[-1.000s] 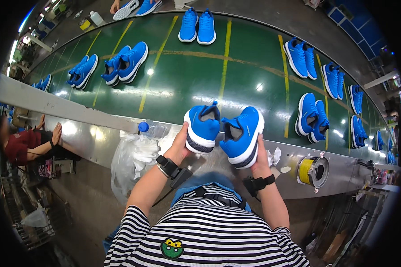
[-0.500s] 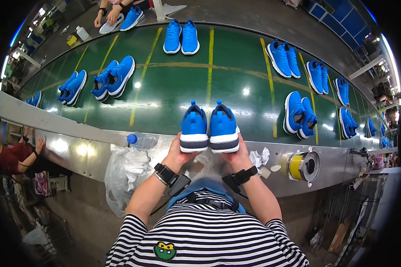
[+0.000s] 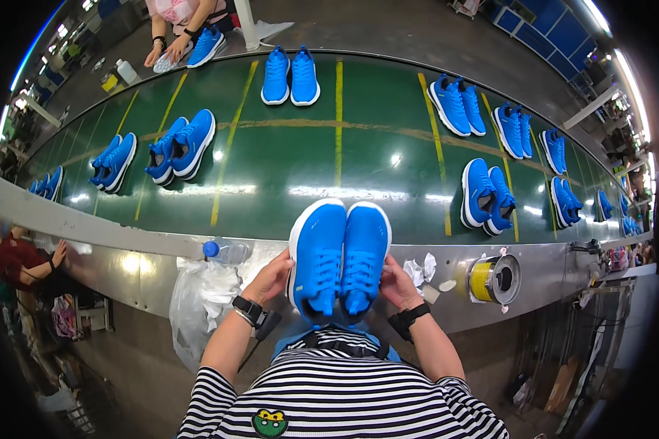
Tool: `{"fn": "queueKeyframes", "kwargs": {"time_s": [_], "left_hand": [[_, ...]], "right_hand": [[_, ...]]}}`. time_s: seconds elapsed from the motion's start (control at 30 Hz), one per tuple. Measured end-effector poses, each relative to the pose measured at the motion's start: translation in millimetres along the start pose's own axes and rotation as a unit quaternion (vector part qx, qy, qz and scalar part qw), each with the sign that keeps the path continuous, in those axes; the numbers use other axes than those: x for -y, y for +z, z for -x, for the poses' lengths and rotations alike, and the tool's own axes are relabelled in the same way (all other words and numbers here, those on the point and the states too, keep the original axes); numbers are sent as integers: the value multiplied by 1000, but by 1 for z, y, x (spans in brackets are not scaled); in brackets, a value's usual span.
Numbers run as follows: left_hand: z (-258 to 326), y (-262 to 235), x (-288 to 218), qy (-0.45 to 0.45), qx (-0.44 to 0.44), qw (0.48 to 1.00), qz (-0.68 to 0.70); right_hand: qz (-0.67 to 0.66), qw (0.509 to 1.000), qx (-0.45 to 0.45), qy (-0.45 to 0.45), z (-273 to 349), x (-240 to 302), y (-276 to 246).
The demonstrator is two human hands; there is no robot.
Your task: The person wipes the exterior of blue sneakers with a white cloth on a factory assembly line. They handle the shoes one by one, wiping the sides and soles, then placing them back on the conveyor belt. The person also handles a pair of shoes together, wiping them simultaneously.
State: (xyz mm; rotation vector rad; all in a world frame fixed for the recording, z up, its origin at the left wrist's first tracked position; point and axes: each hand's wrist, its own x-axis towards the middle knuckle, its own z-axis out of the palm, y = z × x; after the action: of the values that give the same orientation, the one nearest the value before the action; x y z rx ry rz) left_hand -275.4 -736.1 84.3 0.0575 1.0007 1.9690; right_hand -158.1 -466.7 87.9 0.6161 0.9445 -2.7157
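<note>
Two blue sneakers with white soles are held side by side over the metal ledge, tops toward me, toes pointing away and heels near my waist. My left hand (image 3: 271,276) grips the left sneaker (image 3: 319,245) along its outer side. On the other side, my right hand (image 3: 399,284) has hold of the right sneaker (image 3: 367,241) by its outer edge. Fingers behind the soles are hidden. Beyond the toes runs a green conveyor belt (image 3: 285,164) with yellow cross lines.
Pairs of blue sneakers stand on the belt, including one pair (image 3: 291,77) at the far side. Along the ledge are a plastic bag (image 3: 198,293), a bottle (image 3: 227,252), crumpled paper (image 3: 419,270) and a yellow-labelled tin (image 3: 494,279). Across the belt, a person's hands (image 3: 167,55) handle a shoe.
Both sneakers have been turned from heels facing away with soles low to tops facing me, toes away. My hands have moved apart to their outer sides.
</note>
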Motion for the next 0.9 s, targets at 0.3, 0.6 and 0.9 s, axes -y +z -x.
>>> {"fn": "queueKeyframes", "kwargs": {"time_s": [0.3,0.6,0.9], "left_hand": [[-8,9,13,51,-95,994,0],[-16,-10,-6,98,-112,988,28],[-47,19,-28,46,-157,986,21]], "right_hand": [[-37,996,-41,-67,-11,-31,11],[129,982,41,-133,-20,-21,19],[112,977,-49,-174,-43,-8,19]]}}
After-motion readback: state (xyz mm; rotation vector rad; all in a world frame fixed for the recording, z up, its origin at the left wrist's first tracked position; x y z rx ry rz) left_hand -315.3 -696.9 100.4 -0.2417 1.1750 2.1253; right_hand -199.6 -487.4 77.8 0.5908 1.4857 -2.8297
